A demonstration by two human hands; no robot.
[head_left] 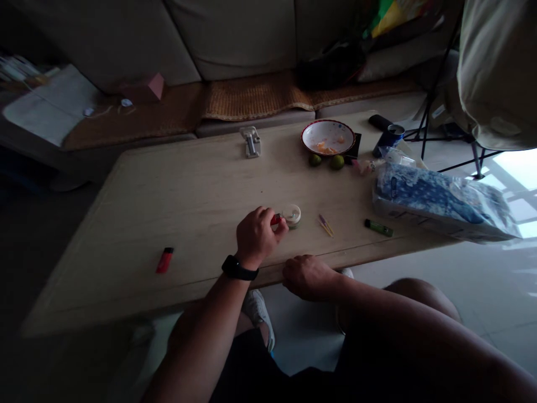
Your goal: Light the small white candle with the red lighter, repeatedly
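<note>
My left hand [257, 235], wearing a black wristband, is closed around a red lighter [276, 219] above the table. The lighter's end points at a small round glass jar [292, 216] with a whitish top, right beside my fingertips. Whether it touches the jar, and whether there is a flame, I cannot tell. At the near edge of the table rests my right hand [308, 275], its fingers curled into a loose fist with nothing visible in them. A few thin sticks [325, 225] lie to the right of the jar.
The wooden table [188, 190] also bears another red lighter [165, 260], a green lighter-like object [378, 227], a grey-white stand [250, 142], a bowl [328, 134] with peel, two green fruits [337, 162], a can [390, 137] and a blue plastic-wrapped pack [436, 196]. A sofa [247, 39] stands behind.
</note>
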